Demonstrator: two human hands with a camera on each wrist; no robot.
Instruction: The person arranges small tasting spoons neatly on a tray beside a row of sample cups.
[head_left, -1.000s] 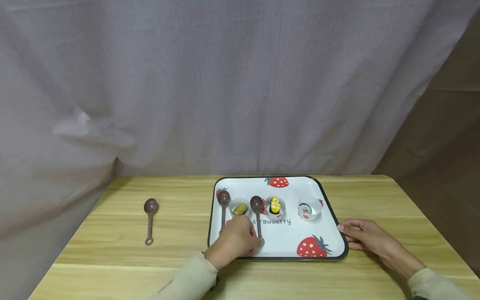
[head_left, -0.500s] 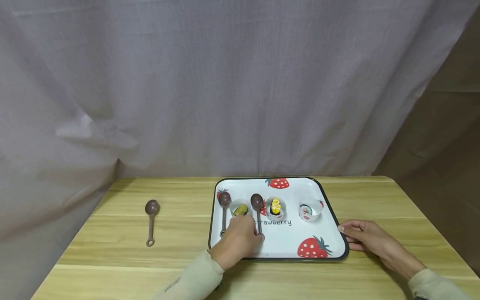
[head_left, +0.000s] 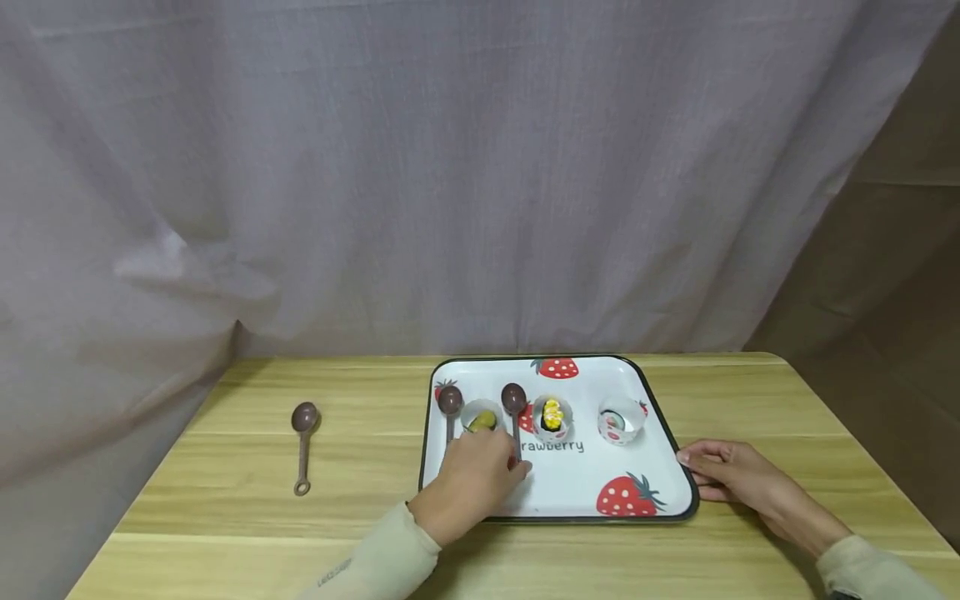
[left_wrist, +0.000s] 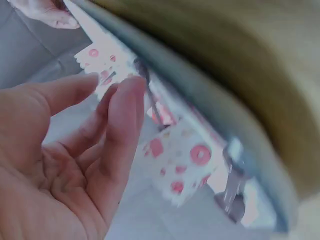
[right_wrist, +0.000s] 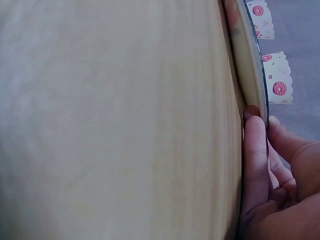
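From the head camera, we have the left hand [head_left: 476, 471] over the left part of the tray [head_left: 562, 492], thumb right by the handle of the inner spoon [head_left: 513, 398]! The outer spoon [head_left: 450, 400] lies further left, and between those 2 sits the left cup [head_left: 471, 407] with its green piece [head_left: 483, 421]. Over to the right, the middle cup [head_left: 568, 418] holds a yellow-topped piece [head_left: 552, 414]; then comes the right cup [head_left: 630, 429]. On the table [head_left: 225, 467], well apart, we spot the loose spoon [head_left: 303, 450]. And the right hand [head_left: 738, 475] has the tray's right edge!

Left wrist: thumb and forefinger tips stand apart, fingers loosely bent; whether they touch the inner spoon, we can't tell.

Right wrist: what a pinch, thumb and fingers clamped on the tray's rim, 2 patterned cups showing beyond it.
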